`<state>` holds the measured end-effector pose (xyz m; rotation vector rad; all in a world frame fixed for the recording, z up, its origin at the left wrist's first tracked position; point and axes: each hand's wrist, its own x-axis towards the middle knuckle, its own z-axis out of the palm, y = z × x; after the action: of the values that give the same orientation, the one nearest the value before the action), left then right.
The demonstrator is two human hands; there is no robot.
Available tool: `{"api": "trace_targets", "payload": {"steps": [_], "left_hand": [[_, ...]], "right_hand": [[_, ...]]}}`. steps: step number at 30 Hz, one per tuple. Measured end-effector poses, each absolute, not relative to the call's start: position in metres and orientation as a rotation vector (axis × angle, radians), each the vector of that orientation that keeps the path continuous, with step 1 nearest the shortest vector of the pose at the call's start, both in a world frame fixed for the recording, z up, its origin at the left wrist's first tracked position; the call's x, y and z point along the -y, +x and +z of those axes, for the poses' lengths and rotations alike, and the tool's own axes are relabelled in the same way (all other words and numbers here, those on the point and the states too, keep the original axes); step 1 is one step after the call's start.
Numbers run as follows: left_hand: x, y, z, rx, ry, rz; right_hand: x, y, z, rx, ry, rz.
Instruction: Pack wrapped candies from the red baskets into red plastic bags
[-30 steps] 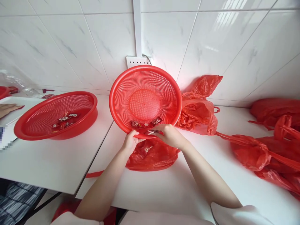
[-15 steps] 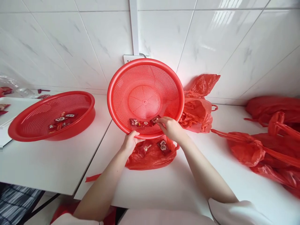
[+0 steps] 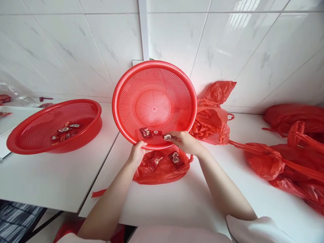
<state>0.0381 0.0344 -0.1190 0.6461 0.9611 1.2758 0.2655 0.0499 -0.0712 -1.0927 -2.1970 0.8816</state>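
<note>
A round red plastic colander (image 3: pixel 154 72) is tilted toward me above the table. My left hand (image 3: pixel 137 154) grips its near rim, thumb over the edge and the other fingers underneath, mostly hidden. Inside, my right hand (image 3: pixel 186 143) is closed on a small dark red packet (image 3: pixel 167 137) with pale lettering. Beside that packet, others of the same kind, among them a dark red packet (image 3: pixel 145 132), rest along the colander's lower wall. Directly below the rim lies an open red plastic bag (image 3: pixel 162 177) with similar packets (image 3: pixel 176 158) in it.
Another red colander (image 3: pixel 83 143) with several packets stands tilted on the left table. Red plastic bags (image 3: pixel 214 123) lie right of my colander, and more red bags (image 3: pixel 291 158) fill the far right. A tiled wall (image 3: pixel 174 37) closes off the back. A seam divides the tables.
My right hand has shifted slightly left and down along the colander's lower wall with a packet in its fingers. The colander has moved slightly left and up, still in my left hand.
</note>
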Motion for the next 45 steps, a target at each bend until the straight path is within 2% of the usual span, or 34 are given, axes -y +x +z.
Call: {"api": "trace_targets", "payload": {"steps": [7,9,14,16,21,27,33,37,42,45], "left_hand": [[-0.037,0.038,-0.118,-0.952,0.625,1.271],[-0.035,0.039,-0.116,-0.955,0.613,1.248],[-0.028,0.045,-0.116,-0.907,0.678,1.197],[-0.024,0.048,-0.119,-0.887,0.713,1.166],[-0.019,0.05,-0.126,-0.92,0.732,1.159],[-0.031,0.039,-0.124,-1.026,0.709,1.277],[-0.037,0.032,-0.115,-1.02,0.608,1.315],[-0.038,0.03,-0.115,-1.019,0.548,1.319],[-0.039,0.031,-0.116,-0.991,0.584,1.322],[-0.038,0.033,-0.117,-0.968,0.621,1.294]], "right_hand": [[-0.044,0.269,-0.065,2.024,-1.026,1.409],[-0.042,0.267,-0.064,2.108,-1.04,1.35],[-0.045,0.254,-0.074,2.172,-1.244,0.62],[-0.048,0.248,-0.083,2.176,-1.266,0.506],[-0.052,0.239,-0.1,2.289,-1.232,0.582],[-0.052,0.247,-0.093,2.198,-1.187,0.804],[-0.056,0.259,-0.084,1.759,-1.107,1.415],[-0.053,0.264,-0.077,1.798,-1.113,1.304],[-0.042,0.259,-0.068,2.164,-1.019,1.224],[-0.037,0.252,-0.066,2.236,-1.014,1.051]]}}
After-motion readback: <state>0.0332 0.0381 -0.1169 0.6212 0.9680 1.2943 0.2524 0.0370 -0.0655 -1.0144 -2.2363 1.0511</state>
